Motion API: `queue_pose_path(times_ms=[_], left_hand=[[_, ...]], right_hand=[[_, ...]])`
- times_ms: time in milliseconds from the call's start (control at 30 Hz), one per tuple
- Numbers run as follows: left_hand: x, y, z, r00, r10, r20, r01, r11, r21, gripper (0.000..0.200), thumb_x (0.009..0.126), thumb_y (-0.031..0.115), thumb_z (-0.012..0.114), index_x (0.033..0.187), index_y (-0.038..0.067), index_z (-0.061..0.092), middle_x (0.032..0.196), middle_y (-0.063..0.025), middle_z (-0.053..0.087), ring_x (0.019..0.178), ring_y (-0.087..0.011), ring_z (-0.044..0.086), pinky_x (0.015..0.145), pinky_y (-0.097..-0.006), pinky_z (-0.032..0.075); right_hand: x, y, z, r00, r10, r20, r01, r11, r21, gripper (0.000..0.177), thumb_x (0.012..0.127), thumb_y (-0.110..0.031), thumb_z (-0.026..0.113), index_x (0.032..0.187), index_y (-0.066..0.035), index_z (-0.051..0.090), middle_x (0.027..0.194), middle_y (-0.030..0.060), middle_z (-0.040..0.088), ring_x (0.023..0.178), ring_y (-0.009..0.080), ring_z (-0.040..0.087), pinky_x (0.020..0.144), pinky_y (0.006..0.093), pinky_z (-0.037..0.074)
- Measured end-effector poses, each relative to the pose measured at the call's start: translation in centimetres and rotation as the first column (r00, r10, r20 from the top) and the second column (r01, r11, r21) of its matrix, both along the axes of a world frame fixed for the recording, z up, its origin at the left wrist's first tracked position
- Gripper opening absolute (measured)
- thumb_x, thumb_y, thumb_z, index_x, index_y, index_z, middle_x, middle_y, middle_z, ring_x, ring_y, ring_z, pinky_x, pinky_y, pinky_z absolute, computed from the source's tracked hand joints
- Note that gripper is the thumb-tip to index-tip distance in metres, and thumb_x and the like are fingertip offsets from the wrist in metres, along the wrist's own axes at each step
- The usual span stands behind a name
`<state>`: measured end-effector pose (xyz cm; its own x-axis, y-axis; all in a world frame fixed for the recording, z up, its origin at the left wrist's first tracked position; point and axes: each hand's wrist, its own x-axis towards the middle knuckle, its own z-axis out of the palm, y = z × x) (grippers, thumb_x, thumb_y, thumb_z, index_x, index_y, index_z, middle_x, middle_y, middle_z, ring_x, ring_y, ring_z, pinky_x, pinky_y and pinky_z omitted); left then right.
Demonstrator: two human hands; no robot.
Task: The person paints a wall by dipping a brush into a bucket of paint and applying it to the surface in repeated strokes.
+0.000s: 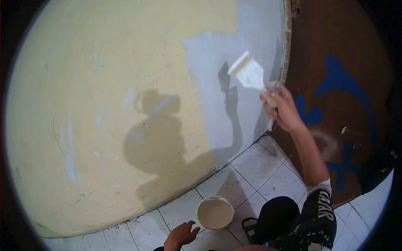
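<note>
My right hand (281, 108) is raised in front of the wall, its fingers wrapped round the handle of a wide paintbrush (250, 75). The brush is coated in white paint, and its bristles point up and to the left, close to the freshly whitened part of the wall (215, 54). Low in the view, my left hand (182, 235) hovers with loosely bent fingers and the thumb apart, holding nothing. Just to its right, a round bucket of off-white paint (215, 212) stands on the tiled floor.
Yellow wall (92, 138) with white smears fills the left and middle, crossed by my shadow. At the right is a brown door (335, 121) with blue painted marks. White floor tiles (257, 165) run along the wall's foot; my knee (278, 217) is beside the bucket.
</note>
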<state>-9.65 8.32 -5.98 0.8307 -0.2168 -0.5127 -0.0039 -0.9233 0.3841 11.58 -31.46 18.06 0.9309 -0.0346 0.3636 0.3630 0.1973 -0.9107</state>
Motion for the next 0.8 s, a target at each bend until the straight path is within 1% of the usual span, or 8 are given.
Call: queue_pose_path(times_ms=[167, 233, 300, 433, 533, 600, 667, 800], left_hand=[[1.4, 1.7, -2.0, 0.976, 0.122, -0.178, -0.140, 0.986, -0.090, 0.056, 0.098, 0.050, 0.052, 0.132, 0.006, 0.060, 0.111, -0.0230, 0.071, 0.109, -0.0375, 0.067, 0.097, -0.0444, 0.050], [2.6, 5.7, -9.4, 0.958, 0.156, -0.239, -0.196, 0.968, -0.156, 0.054, 0.098, 0.048, 0.053, 0.129, 0.005, 0.062, 0.110, -0.0217, 0.072, 0.108, -0.0342, 0.068, 0.096, -0.0426, 0.051], [3.7, 8.8, -13.6, 0.904, 0.271, -0.330, -0.362, 0.896, -0.256, 0.044, 0.097, 0.038, 0.058, 0.119, 0.001, 0.067, 0.106, -0.0171, 0.074, 0.101, -0.0256, 0.071, 0.087, -0.0386, 0.055], [4.2, 9.8, -13.1, 0.822, 0.551, -0.143, -0.556, 0.722, -0.411, 0.033, 0.093, 0.029, 0.063, 0.104, -0.002, 0.068, 0.086, -0.0132, 0.075, 0.082, -0.0276, 0.074, 0.076, -0.0395, 0.057], [3.6, 10.1, -14.6, 0.799, 0.580, 0.159, -0.521, 0.799, -0.300, 0.026, 0.090, 0.024, 0.065, 0.099, -0.001, 0.067, 0.086, -0.0171, 0.074, 0.080, -0.0323, 0.073, 0.075, -0.0410, 0.057], [2.5, 8.5, -12.3, 0.761, 0.640, 0.107, -0.582, 0.746, -0.324, 0.020, 0.088, 0.020, 0.064, 0.097, 0.002, 0.066, 0.088, -0.0195, 0.073, 0.084, -0.0355, 0.073, 0.076, -0.0439, 0.057], [1.3, 5.6, -7.3, 0.780, 0.561, 0.276, -0.449, 0.810, -0.377, 0.026, 0.094, 0.022, 0.060, 0.112, 0.004, 0.064, 0.093, -0.0236, 0.070, 0.091, -0.0425, 0.067, 0.078, -0.0503, 0.053], [-0.1, 2.3, -3.5, 0.773, 0.575, 0.268, -0.508, 0.814, -0.283, 0.024, 0.095, 0.024, 0.060, 0.108, 0.004, 0.065, 0.095, -0.0252, 0.071, 0.090, -0.0356, 0.071, 0.080, -0.0490, 0.054]], right_hand=[[2.5, -1.5, 9.6, 0.889, -0.289, 0.356, 0.382, 0.896, -0.228, 0.015, 0.099, -0.016, 0.057, 0.111, -0.006, 0.057, 0.082, 0.0038, 0.058, 0.053, 0.0070, 0.044, 0.045, 0.0245, 0.035], [4.3, -2.1, 13.2, 0.820, -0.352, 0.452, 0.510, 0.807, -0.297, 0.015, 0.098, -0.016, 0.058, 0.107, -0.005, 0.058, 0.082, 0.0046, 0.059, 0.057, 0.0080, 0.048, 0.050, 0.0256, 0.040], [6.6, -2.9, 16.2, 0.569, -0.311, 0.762, 0.692, 0.681, -0.239, 0.020, 0.097, -0.018, 0.061, 0.108, -0.001, 0.060, 0.085, 0.0066, 0.062, 0.068, 0.0126, 0.055, 0.066, 0.0300, 0.049], [7.4, -3.3, 21.5, 0.630, -0.352, 0.692, 0.713, 0.617, -0.334, 0.025, 0.096, -0.018, 0.062, 0.111, 0.001, 0.060, 0.090, 0.0106, 0.065, 0.078, 0.0178, 0.060, 0.078, 0.0339, 0.050], [8.5, -3.2, 24.0, 0.610, -0.362, 0.705, 0.745, 0.565, -0.354, 0.028, 0.094, -0.019, 0.063, 0.112, 0.002, 0.060, 0.093, 0.0159, 0.067, 0.079, 0.0225, 0.062, 0.078, 0.0357, 0.050], [9.3, -2.8, 25.0, 0.601, -0.354, 0.717, 0.754, 0.548, -0.361, 0.031, 0.093, -0.020, 0.063, 0.114, 0.003, 0.060, 0.094, 0.0198, 0.067, 0.081, 0.0284, 0.064, 0.079, 0.0392, 0.051], [9.8, -2.5, 26.1, 0.624, -0.338, 0.705, 0.738, 0.552, -0.388, 0.031, 0.093, -0.019, 0.062, 0.115, 0.003, 0.060, 0.095, 0.0211, 0.068, 0.084, 0.0309, 0.065, 0.080, 0.0407, 0.051], [10.4, -1.4, 26.9, 0.665, -0.365, 0.651, 0.726, 0.521, -0.449, 0.035, 0.091, -0.017, 0.062, 0.118, 0.003, 0.060, 0.098, 0.0247, 0.069, 0.090, 0.0365, 0.068, 0.084, 0.0429, 0.052]])
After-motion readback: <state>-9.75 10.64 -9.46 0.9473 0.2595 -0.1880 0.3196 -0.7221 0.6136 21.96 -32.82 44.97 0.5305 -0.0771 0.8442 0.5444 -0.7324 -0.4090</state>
